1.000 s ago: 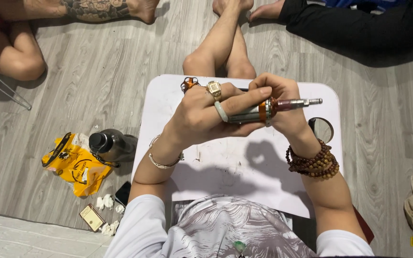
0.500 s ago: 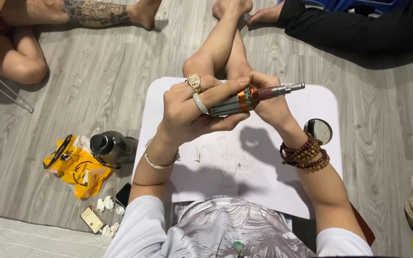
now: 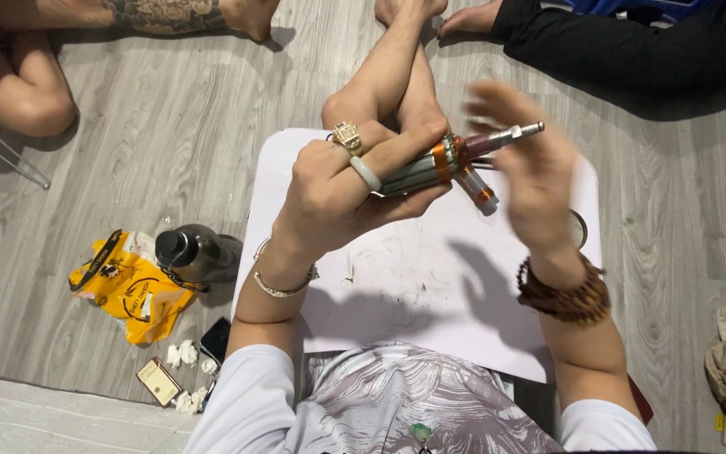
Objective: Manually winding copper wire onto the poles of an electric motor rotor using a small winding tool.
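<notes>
Your left hand (image 3: 338, 189) gripping the pen-shaped tool (image 3: 451, 160), long axis near level, metal tip pointing right, your right hand (image 3: 523, 172) open, blurred, holding nothing

Handheld tool (image 3: 430, 166): glossy metal body with orange, plastic-looking bands and a bare metal tip. Left hand (image 3: 338, 189): a gold-coloured metal ring and a smooth, pale, stone-like ring; shiny metal bangle (image 3: 283, 286) at the wrist. Beaded bracelet (image 3: 566, 298): brown, wood-like beads. White board (image 3: 430, 294): matt, scuffed. Floor (image 3: 170, 126): grey wood-grain planks. Yellow bag (image 3: 128, 286): crinkled glossy plastic.
</notes>
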